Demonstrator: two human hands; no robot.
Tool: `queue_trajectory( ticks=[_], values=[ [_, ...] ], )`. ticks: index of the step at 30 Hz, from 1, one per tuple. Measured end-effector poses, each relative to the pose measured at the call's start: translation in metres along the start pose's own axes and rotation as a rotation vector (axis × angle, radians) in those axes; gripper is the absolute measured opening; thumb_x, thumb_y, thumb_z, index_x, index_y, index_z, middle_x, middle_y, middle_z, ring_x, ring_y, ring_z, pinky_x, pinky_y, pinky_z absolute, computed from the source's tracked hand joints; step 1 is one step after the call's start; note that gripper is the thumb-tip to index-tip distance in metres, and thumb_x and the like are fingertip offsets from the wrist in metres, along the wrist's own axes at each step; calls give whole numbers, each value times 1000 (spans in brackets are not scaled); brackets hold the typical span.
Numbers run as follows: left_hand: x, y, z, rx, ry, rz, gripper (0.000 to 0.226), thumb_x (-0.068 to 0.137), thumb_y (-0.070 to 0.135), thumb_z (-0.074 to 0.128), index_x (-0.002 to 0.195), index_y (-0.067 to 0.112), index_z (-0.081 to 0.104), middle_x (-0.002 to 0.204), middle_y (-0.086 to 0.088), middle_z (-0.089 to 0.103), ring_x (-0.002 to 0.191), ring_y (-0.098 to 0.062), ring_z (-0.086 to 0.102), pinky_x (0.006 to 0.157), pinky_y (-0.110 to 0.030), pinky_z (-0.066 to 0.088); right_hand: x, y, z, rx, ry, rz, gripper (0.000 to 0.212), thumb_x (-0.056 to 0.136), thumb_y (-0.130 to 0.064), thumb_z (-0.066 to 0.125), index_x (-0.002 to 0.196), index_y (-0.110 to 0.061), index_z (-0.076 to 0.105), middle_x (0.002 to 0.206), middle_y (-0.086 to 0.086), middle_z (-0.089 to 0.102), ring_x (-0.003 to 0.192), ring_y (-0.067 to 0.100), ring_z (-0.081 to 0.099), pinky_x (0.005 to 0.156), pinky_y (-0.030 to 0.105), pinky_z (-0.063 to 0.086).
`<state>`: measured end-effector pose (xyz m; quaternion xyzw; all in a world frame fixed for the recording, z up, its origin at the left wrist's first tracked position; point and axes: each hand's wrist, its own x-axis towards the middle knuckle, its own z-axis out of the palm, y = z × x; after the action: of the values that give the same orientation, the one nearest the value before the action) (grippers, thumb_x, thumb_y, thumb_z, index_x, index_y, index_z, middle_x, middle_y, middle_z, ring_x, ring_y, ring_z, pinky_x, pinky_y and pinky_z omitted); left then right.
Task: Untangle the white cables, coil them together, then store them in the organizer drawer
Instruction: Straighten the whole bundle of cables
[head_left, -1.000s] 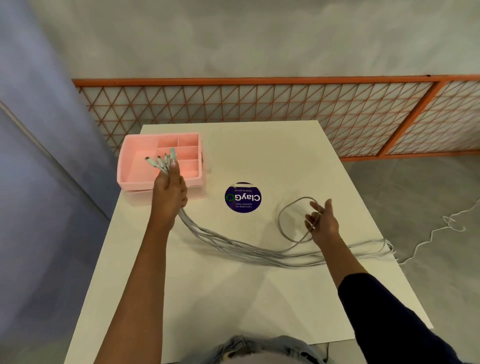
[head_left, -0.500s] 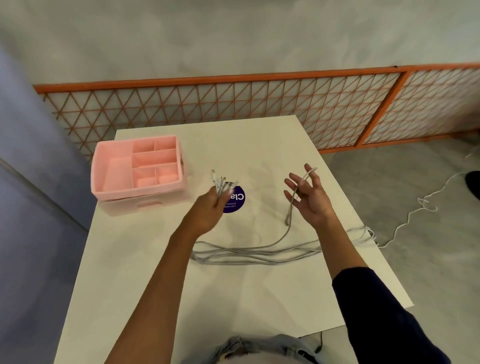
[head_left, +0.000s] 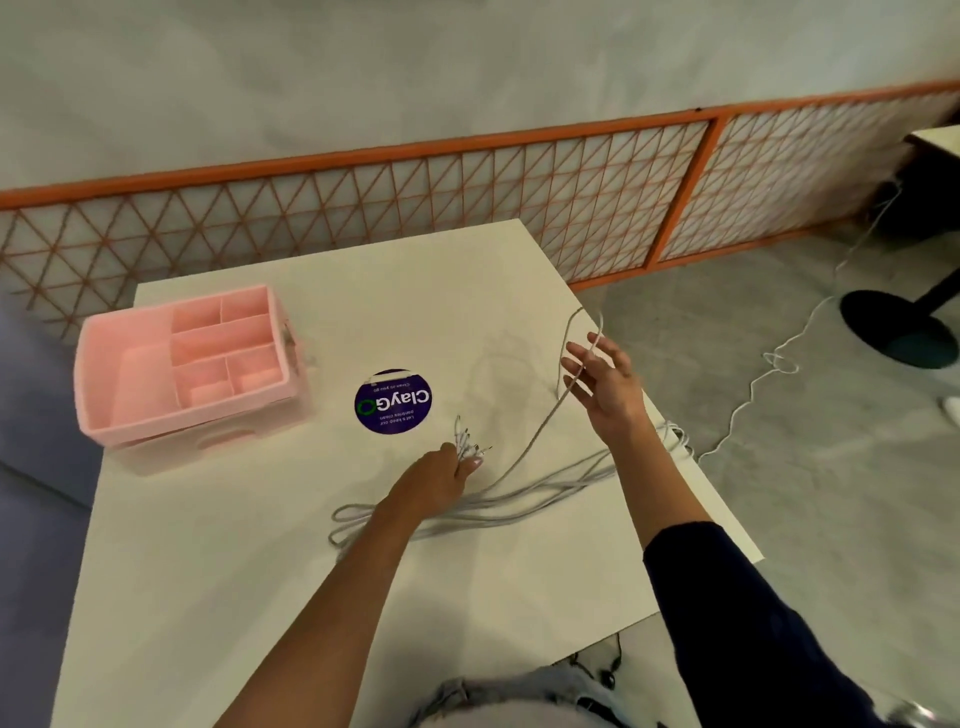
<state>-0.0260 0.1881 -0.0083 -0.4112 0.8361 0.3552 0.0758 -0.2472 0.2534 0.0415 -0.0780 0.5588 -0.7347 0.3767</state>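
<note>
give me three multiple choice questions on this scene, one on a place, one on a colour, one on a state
1. Where on the table does the pink organizer stand?
A. far left part
B. near right corner
C. dead centre

2. What colour is the round sticker?
A. red
B. dark purple
C. yellow

3. What is the left hand doing?
A. lying flat on the table
B. reaching into the organizer
C. gripping the white cables near their ends

Answers:
1 A, the organizer sits by the table's far left edge.
2 B, the disc is dark purple with white lettering.
3 C, its fingers curl round the bundle, with the plug ends sticking out beyond them.
</note>
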Motion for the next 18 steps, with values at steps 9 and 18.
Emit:
queue_trajectory(
  ticks=[9,18],
  values=[
    [6,1,11,-27,-39,-71,45,101,44,33,103,1,47,102,-23,62,85,-32,57,66,-31,36,11,-16,-50,62,285,-217,26,98,-3,46,98,-29,49,99,-3,65,69,5,66,70,27,51],
    [7,11,4,-27,-22,-65,38,101,44,32,95,7,41,75,-4,48,67,-19,46,59,-30,32,10,23,-75,174,579,108,18,97,2,41,110,-10,46,123,16,61,76,18,64,71,30,53]
  ],
)
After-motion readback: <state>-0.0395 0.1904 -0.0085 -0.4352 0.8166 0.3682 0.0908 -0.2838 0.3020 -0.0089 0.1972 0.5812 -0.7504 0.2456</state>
